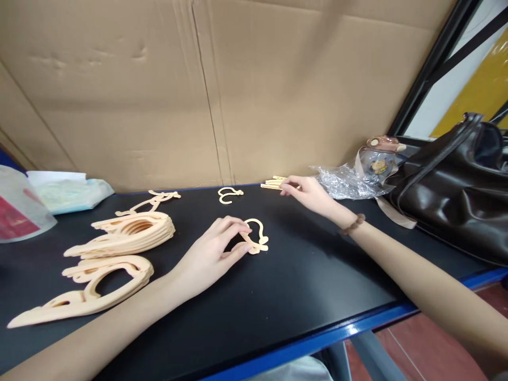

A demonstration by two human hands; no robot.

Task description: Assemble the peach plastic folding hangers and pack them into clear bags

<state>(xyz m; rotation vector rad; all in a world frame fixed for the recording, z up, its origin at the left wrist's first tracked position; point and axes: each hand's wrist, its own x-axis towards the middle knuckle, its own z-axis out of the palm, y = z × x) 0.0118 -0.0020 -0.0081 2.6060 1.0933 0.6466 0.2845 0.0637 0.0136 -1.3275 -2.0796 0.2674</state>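
A cream plastic hanger hook (260, 228), joined to a short crosspiece, is pinched between the thumb and fingers of my left hand (210, 251) just over the black table. My right hand (304, 191) is further back, its bent fingertips at a small pile of thin cream strips (272, 183); whether one is between them is hidden. Another loose cream hook (230, 193) lies behind my left hand. To the left are two stacks of cream hanger arms, a rear stack (130, 235) and a front stack (91, 291). Behind them sits a piece with hinged arms (153, 202).
A cardboard wall (254, 95) closes off the back. Crumpled clear plastic (339, 182), a bottle with a strap (377, 161) and a dark leather bag (448, 185) stand right. A tissue pack (75, 193) and a translucent tub (21, 206) are left. The table has a blue front edge (329, 338).
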